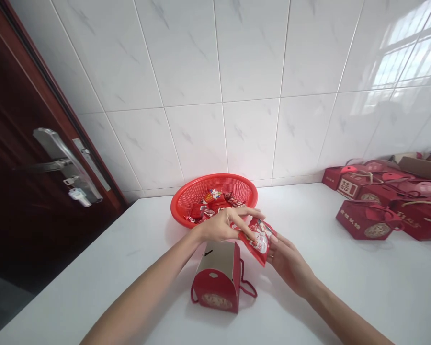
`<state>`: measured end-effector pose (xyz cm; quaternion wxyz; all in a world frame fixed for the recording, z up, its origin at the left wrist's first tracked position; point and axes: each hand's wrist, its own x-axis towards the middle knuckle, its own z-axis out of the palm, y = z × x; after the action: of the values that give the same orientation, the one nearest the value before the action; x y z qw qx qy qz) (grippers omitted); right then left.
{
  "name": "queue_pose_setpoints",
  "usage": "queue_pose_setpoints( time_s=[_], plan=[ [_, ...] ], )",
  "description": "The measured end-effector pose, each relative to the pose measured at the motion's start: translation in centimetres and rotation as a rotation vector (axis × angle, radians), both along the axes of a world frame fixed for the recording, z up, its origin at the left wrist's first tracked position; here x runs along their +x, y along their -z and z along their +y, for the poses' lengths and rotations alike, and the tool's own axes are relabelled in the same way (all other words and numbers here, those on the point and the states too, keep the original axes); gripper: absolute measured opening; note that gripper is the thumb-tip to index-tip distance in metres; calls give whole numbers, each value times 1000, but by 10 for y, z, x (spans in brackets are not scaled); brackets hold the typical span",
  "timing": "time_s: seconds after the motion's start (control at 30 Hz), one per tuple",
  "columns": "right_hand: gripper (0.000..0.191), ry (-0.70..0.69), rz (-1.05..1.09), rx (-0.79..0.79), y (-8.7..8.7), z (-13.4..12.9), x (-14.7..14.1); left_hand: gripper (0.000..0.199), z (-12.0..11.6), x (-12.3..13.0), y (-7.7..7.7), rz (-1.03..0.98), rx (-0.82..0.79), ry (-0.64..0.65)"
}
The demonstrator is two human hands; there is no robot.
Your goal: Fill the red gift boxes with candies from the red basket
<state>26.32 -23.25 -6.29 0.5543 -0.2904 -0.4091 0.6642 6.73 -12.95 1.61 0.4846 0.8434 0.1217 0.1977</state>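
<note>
Both hands meet at a shiny red packet (261,239) with white and coloured print, held above the table. My left hand (228,224) reaches over it from the left, fingers pressed on its upper side. My right hand (287,261) grips its right edge between thumb and fingers. Just below and left of the packet, an open red box (217,290) with red cord handles stands on the table, its pale inner side showing. Behind my left hand is a red plastic basket (179,203) holding several small red packets (213,194).
Several closed red gift boxes (369,220) with bows and cords are grouped on the right of the white table (129,268). A white tiled wall (194,62) rises behind. At the left stands a dark red door (17,143) with keys (79,196) in its lock.
</note>
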Motion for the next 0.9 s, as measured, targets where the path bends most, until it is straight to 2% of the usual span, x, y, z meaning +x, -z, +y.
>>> queue_pose_setpoints(
  time_s=[0.1, 0.2, 0.27, 0.33, 0.47, 0.6, 0.7, 0.8, 0.9],
  plan=[
    [41, 85, -29, -7, -1, 2, 2, 36, 3, -3, -1, 0, -17, -22],
    [37, 199, -60, 18, 1, 4, 4, 38, 7, -2, -4, -58, -153, -98],
    [36, 259, -75, 33, 2, 4, 4, 40, 10, 2, -6, 7, -202, -165],
    [36, 295, -79, 39, 2, 5, 4, 47, 12, 8, -8, 126, -154, -208],
    [37, 291, -72, 30, -1, 4, 4, 38, 17, 19, -8, 204, -44, -141],
    [37, 218, -95, 29, -3, 4, 6, 30, 20, 22, -3, 160, -78, -100],
    [37, 187, -125, 35, -4, 3, 6, 28, 19, 21, 0, 187, -46, -92],
    [34, 209, -151, 57, -3, 3, 5, 30, 17, 21, 2, 200, -68, -73],
    [32, 249, -150, 82, -4, 3, 4, 33, 16, 20, 4, 126, -105, -104]
  ],
)
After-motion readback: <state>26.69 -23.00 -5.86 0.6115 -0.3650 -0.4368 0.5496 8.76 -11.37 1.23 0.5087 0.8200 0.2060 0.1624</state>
